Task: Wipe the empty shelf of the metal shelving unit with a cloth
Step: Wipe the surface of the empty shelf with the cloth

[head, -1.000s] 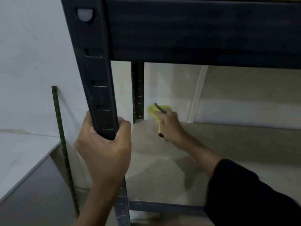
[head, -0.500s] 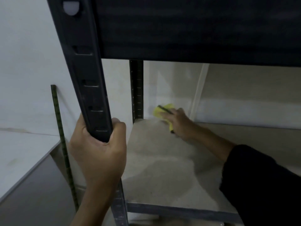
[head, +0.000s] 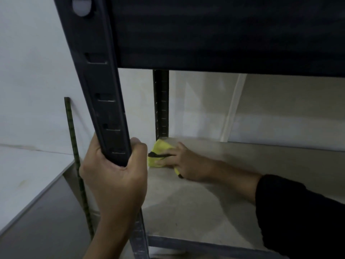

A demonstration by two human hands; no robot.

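Since the earlier frame, our right hand (head: 188, 161) has slid the yellow cloth (head: 158, 156) leftward, pressing it on the shelf (head: 186, 208) beside the rear post (head: 161, 103). Our left hand (head: 113, 176) grips the front upright (head: 104, 101).

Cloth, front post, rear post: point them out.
cloth (head: 155, 159): head view, yellow fold left of the fingers.
front post (head: 104, 101): head view, slotted face.
rear post (head: 161, 103): head view, mid-height.
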